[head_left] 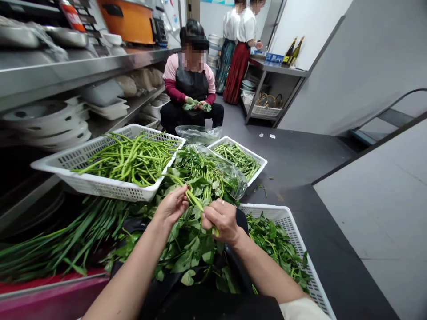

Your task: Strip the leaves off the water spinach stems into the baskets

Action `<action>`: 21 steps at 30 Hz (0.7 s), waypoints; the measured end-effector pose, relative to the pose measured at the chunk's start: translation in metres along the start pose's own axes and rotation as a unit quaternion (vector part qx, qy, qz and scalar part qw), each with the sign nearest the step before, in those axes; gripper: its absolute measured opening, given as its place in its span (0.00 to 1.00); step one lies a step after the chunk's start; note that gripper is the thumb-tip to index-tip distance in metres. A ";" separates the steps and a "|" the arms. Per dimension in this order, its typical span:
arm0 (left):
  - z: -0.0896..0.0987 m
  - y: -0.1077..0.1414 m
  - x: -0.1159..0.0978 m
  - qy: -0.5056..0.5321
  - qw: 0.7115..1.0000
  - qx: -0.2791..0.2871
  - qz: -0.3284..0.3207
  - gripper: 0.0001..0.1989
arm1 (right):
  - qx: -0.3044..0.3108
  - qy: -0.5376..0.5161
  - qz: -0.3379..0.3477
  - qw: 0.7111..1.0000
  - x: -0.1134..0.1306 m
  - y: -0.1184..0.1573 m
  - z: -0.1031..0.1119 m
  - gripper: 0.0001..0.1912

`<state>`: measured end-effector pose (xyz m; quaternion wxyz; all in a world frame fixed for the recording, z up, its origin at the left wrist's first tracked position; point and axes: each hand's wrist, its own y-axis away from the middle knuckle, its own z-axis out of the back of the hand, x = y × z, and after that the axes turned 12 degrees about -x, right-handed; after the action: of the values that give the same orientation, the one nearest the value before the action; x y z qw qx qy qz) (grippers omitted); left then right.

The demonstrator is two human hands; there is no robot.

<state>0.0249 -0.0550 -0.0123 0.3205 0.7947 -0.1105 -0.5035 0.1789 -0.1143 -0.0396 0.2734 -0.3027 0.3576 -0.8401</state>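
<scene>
Between my hands runs a light green vegetable stem (pixel 194 200), slanting across the leafy pile. My right hand (pixel 222 221) is closed around its lower end. My left hand (pixel 173 205) pinches it higher up, thumb against fingers. Loose green leaves (pixel 190 249) cover my lap below. Just beyond the hands, leafy stems (pixel 200 169) spill from a clear plastic bag (pixel 235 171). To the left, a white basket (pixel 100 186) holds long bare green stems (pixel 133 158). At my right, another white basket (pixel 293 222) contains leafy greens (pixel 276 249).
A smaller white basket (pixel 258 180) of cut stems stands ahead. Long green leaves (pixel 73 235) lie at left beside steel shelving (pixel 66 73) with dishes. A seated co-worker (pixel 191 84) handles greens opposite. Two people stand by a steel table (pixel 278 66) at the back.
</scene>
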 end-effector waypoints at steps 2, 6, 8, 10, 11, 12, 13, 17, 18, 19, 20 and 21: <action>-0.003 0.001 0.004 0.013 1.000 -0.006 -0.005 0.07 | -0.093 -0.025 -0.074 0.993 -0.004 -0.001 0.009 0.15; -0.001 0.006 0.006 0.025 0.997 -0.045 -0.058 0.07 | -0.200 -0.077 -0.348 0.913 -0.023 -0.019 0.027 0.18; 0.001 0.010 0.006 -0.013 0.994 -0.036 -0.099 0.09 | -0.097 -0.121 -0.373 0.915 -0.029 -0.028 0.029 0.17; 0.001 0.016 0.006 -0.066 0.988 0.000 -0.139 0.14 | 0.037 -0.147 -0.309 0.939 -0.027 -0.033 0.023 0.13; 0.001 0.020 0.006 -0.086 0.984 0.019 -0.153 0.16 | 0.087 -0.146 -0.270 0.948 -0.025 -0.034 0.019 0.11; 0.001 0.022 0.006 -0.098 0.981 0.036 -0.163 0.17 | 0.122 -0.139 -0.236 0.954 -0.022 -0.034 0.015 0.10; 0.000 0.024 0.007 -0.106 0.979 0.049 -0.168 0.17 | 0.144 -0.129 -0.210 0.958 -0.019 -0.032 0.010 0.09; -0.005 0.027 0.014 -0.083 0.984 0.060 -0.143 0.12 | 0.131 -0.108 -0.165 0.972 -0.010 -0.023 -0.007 0.08; -0.007 0.026 0.017 -0.058 0.989 0.054 -0.123 0.10 | 0.091 -0.108 -0.176 0.974 -0.009 -0.021 -0.010 0.09; -0.010 0.026 0.020 -0.028 0.994 0.046 -0.097 0.08 | 0.039 -0.113 -0.203 0.972 -0.010 -0.019 -0.011 0.10; -0.011 0.025 0.023 0.004 0.997 0.036 -0.068 0.06 | -0.026 -0.122 -0.245 0.961 -0.013 -0.018 -0.011 0.11; -0.013 0.024 0.025 0.035 0.998 0.027 -0.039 0.04 | -0.094 -0.133 -0.295 0.941 -0.019 -0.016 -0.008 0.11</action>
<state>0.0515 -0.0813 -0.0117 0.2822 0.8239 -0.0818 -0.4847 0.1822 -0.0891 -0.0376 0.0286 -0.5283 0.2899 -0.7975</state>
